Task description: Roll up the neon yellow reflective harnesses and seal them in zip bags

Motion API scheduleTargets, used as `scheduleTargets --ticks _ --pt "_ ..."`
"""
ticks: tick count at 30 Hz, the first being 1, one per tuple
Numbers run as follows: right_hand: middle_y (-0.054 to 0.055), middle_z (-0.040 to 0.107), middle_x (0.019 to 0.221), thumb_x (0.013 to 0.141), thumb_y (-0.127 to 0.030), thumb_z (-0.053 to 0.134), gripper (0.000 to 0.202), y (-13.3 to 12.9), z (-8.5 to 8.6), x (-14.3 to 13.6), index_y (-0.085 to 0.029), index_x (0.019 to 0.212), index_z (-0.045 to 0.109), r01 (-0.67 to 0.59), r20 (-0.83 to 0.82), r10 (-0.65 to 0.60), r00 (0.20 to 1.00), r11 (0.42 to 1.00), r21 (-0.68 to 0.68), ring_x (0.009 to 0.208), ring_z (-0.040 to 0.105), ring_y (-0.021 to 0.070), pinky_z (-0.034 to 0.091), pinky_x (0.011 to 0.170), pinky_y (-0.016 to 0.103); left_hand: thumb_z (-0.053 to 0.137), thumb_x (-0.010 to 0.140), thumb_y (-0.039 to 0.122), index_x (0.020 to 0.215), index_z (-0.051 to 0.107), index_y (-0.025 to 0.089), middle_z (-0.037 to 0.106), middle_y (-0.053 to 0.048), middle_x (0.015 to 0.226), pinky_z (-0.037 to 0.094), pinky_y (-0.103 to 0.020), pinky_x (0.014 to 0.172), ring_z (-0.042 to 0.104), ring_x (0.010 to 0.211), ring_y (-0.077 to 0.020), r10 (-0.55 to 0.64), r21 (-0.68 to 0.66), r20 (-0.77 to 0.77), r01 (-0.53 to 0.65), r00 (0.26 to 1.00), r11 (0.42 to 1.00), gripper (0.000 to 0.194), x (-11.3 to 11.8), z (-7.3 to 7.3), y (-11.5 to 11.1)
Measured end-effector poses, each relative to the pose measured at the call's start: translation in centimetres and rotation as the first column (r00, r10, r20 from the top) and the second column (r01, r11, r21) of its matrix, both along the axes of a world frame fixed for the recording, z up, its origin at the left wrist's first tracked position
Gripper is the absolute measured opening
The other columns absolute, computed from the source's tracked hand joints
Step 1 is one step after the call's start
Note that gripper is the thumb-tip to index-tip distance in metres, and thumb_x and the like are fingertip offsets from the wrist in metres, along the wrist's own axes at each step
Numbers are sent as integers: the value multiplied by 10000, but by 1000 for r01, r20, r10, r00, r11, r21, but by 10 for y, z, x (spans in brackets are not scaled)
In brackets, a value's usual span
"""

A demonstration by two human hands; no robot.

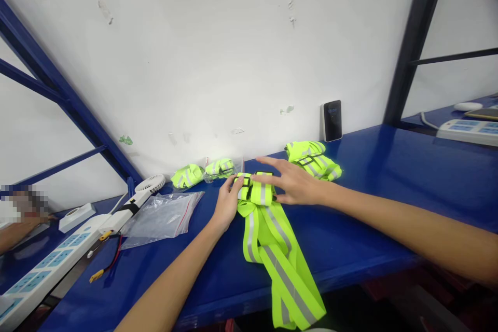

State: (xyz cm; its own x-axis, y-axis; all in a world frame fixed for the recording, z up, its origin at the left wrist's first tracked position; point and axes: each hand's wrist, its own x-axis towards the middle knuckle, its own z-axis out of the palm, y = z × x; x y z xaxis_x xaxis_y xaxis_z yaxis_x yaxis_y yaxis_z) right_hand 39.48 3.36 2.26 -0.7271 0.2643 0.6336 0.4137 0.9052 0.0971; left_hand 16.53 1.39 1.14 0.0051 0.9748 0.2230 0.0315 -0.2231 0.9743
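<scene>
A neon yellow reflective strap (286,270) with grey stripes and black buckles lies on the blue table, its loose end hanging over the front edge. At its buckled upper end my left hand (227,201) is closed on the strap, thumb by a black buckle. My right hand (290,181) is beside the same end, fingers spread, the lower fingers touching or close to the folded part. Just behind the right hand sits a folded bundle of the same strap (313,161).
Two bagged strap bundles (187,176) rest against the wall. Clear zip bags (163,215), a white fan (151,184), connector wires (109,257) and a long power strip (50,264) occupy the left. A black-fronted device (332,121) leans on the wall. Another person's hand (25,212) appears at far left.
</scene>
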Motion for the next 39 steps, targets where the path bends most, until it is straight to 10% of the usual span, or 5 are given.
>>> scheduleTargets --ticks 8,19,28,35,39 --pt "74 649 858 920 -356 522 254 -9 -7 -10 -132 1002 609 27 -197 -96 976 944 -329 706 572 198 451 662 329 372 949 550 1396 447 221 517 -102 1391 326 -399 1108 465 1303 -258 -16 139 -191 44 982 989 560 -5 -5 3" --pt "17 706 932 807 -302 645 256 -19 -5 -39 -216 1049 650 -717 -626 -586 514 108 -689 848 655 194 518 778 295 532 893 374 1462 295 221 356 -157 1459 245 -527 1144 305 1392 -311 140 613 -654 412 743 674 635 -18 14 -13" --pt "45 717 794 881 -536 490 412 -16 -5 -30 -173 973 661 -711 -610 -373 699 -275 -647 709 679 200 544 693 311 666 785 266 1180 615 227 660 -87 1147 293 -535 1112 572 1160 -308 331 654 -690 358 644 667 400 -25 22 -6" --pt "115 657 1139 818 -535 639 635 -22 2 -18 -236 1357 492 -225 -447 -189 875 658 -719 782 657 216 536 651 326 695 764 432 907 680 133 722 -48 787 517 -288 596 657 647 -201 66 76 -112 -58 992 995 332 -23 24 -4" --pt "129 321 1526 766 -299 716 801 -18 1 -11 -301 1476 346 -93 -300 -25 954 922 -375 1210 529 316 489 933 472 715 739 436 961 683 129 724 -48 764 528 -288 602 659 609 -190 -5 -87 46 9 999 996 380 -13 19 -6"
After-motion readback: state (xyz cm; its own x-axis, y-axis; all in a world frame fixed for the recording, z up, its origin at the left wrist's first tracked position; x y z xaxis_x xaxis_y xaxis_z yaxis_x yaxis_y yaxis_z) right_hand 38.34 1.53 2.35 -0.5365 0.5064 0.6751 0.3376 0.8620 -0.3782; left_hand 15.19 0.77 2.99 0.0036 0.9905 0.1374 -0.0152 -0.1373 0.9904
